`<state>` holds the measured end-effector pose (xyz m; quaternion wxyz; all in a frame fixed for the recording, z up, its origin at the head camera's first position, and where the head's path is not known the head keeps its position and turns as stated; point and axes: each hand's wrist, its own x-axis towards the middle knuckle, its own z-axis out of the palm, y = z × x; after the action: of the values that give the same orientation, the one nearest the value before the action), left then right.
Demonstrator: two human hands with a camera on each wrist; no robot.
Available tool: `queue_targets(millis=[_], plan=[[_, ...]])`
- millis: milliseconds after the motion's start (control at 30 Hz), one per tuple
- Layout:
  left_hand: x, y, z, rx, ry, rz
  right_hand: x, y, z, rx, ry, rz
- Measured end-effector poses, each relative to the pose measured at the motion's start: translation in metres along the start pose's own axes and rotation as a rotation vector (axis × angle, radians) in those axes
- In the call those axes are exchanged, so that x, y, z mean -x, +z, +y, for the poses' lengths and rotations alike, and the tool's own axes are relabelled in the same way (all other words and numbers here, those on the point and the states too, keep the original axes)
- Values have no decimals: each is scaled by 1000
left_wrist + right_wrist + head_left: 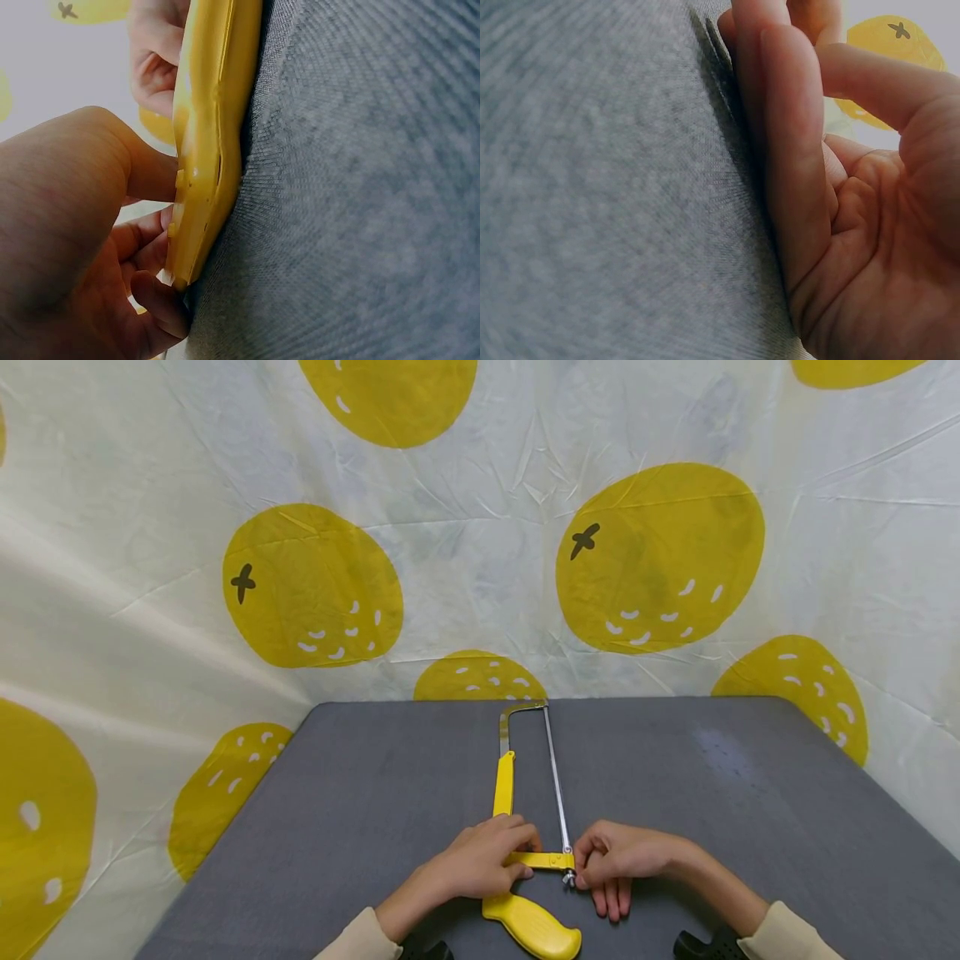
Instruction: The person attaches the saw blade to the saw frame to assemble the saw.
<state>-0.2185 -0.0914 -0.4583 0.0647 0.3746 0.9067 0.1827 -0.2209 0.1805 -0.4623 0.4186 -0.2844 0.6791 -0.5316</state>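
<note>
A hacksaw [504,781] with a yellow frame and thin metal blade [557,777] lies on the grey table, its yellow handle [532,927] nearest me. My left hand [487,857] grips the frame where it meets the handle, thumb and fingers about the yellow crossbar [551,861]. In the left wrist view the handle [210,112] runs past that hand's fingers. At the near end of the blade sits a wing nut [569,878], and my right hand [618,860] pinches at it with thumb and index finger. The right wrist view hides that contact; other fingers [795,142] lie along the tabletop.
The grey cloth-covered table [390,760] reaches back to a white curtain [480,560] printed with yellow fruit. The saw's far end lies close to the table's back edge. Black straps [705,943] show at both wrists.
</note>
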Motion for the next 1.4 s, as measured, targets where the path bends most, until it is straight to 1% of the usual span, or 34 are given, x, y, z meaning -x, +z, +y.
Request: queue_targets(millis=[500,733,900,1133,1400], plan=[[-2,-3,2,2,-10,-4,0,-3,-1,4,-12,-5],[-1,-2,1,2,-8,-4,0,-3,-1,-13,8,-5],[-1,-1,0,0,-9,-3,0,-1,-1,-8,5,-6],[0,1,-2,-1,-12,-10,-2,1,-4,-10,42,12],[1,4,-4,-7,-9,-4,-3,3,-3,-13,41,9]])
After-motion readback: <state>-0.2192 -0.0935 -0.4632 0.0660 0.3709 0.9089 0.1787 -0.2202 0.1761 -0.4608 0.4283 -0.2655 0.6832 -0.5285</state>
